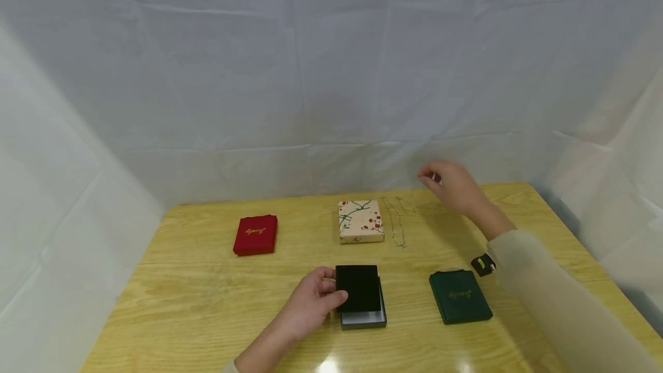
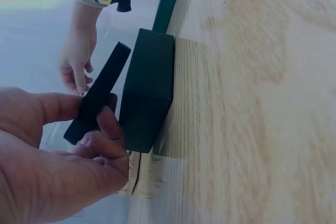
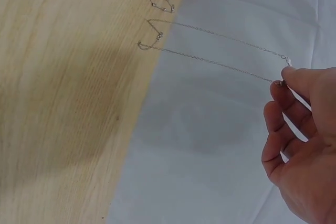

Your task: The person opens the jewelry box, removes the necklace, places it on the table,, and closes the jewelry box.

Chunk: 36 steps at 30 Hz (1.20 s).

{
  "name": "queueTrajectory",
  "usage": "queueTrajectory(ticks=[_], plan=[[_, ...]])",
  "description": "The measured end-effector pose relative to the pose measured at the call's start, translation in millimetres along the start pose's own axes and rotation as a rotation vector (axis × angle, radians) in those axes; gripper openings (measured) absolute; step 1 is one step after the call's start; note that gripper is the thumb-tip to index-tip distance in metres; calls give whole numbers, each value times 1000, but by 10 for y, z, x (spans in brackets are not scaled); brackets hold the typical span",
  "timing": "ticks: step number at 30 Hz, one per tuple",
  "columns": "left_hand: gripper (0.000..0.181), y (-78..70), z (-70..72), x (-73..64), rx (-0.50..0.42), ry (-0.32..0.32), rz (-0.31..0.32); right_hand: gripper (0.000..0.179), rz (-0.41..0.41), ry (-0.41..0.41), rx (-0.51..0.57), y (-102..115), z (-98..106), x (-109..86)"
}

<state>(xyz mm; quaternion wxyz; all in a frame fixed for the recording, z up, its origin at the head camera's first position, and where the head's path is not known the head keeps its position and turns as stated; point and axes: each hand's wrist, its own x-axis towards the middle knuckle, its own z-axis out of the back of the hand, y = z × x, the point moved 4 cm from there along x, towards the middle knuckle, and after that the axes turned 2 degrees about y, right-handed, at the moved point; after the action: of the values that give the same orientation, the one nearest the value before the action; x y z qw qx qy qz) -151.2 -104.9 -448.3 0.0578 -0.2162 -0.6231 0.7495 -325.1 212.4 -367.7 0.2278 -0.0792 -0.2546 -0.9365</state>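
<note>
My left hand (image 1: 309, 299) pinches a flat black velvety pad (image 1: 357, 288) between thumb and fingers. The pad is tilted above a dark green open box (image 1: 364, 319), whose pale inside shows along the near edge. Past the table's far edge, my right hand (image 1: 453, 186) is raised. In the right wrist view its thumb and index finger pinch one end of a thin silver chain necklace (image 3: 210, 61). The necklace's lower end touches the wooden table. Another fine silver chain (image 3: 153, 4) lies beside it on the wood.
A cream box with red blossoms (image 1: 361, 221) stands near the back, left of the chains. Farther left sits a red jewelry box (image 1: 255, 235). A dark green lid (image 1: 460, 297) with gold lettering lies at the right. White cloth (image 1: 331, 73) surrounds the table.
</note>
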Motion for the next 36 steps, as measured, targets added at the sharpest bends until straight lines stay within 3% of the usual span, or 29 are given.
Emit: queueTrajectory(ticks=[18, 36], plan=[[48, -1, 11, 15, -11, 2, 4, 12, 39, 104, 0, -114, -207, -235], [47, 0, 15, 10, -7, 0, 6, 11, 35, 260, 6, -197, -501, -361]])
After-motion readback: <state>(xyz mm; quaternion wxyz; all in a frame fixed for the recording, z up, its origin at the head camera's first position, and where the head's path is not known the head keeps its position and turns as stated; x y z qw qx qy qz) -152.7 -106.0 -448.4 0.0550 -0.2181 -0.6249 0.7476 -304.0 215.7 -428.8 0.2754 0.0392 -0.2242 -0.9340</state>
